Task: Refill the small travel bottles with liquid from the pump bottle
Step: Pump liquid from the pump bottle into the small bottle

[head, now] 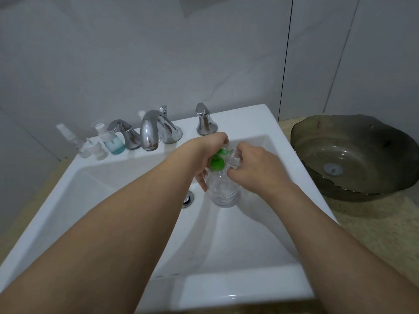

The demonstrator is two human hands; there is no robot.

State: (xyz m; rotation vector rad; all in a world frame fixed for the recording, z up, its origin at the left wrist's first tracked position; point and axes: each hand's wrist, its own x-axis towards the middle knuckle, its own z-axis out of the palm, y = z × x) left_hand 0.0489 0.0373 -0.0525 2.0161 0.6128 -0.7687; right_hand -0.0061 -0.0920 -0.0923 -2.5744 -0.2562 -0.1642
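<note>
Over the white sink (267, 123), the left hand (205, 152) curls round the green pump head (217, 163) of the clear pump bottle (224, 189). The right hand (254, 168) pinches a small clear travel bottle (234, 157) just beside the pump's spout. Further travel bottles (97, 148) stand on the sink's rear ledge, left of the chrome faucet (149, 132). A dark glass basin (353, 155) sits to the right.

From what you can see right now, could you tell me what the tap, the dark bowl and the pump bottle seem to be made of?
Tap: polished, chrome-like metal, with mirror-like highlights.
Dark bowl: probably tinted glass, glossy and translucent; its drain shows through.
Pump bottle: clear plastic or glass, see-through, with a green top that looks plastic.
</note>
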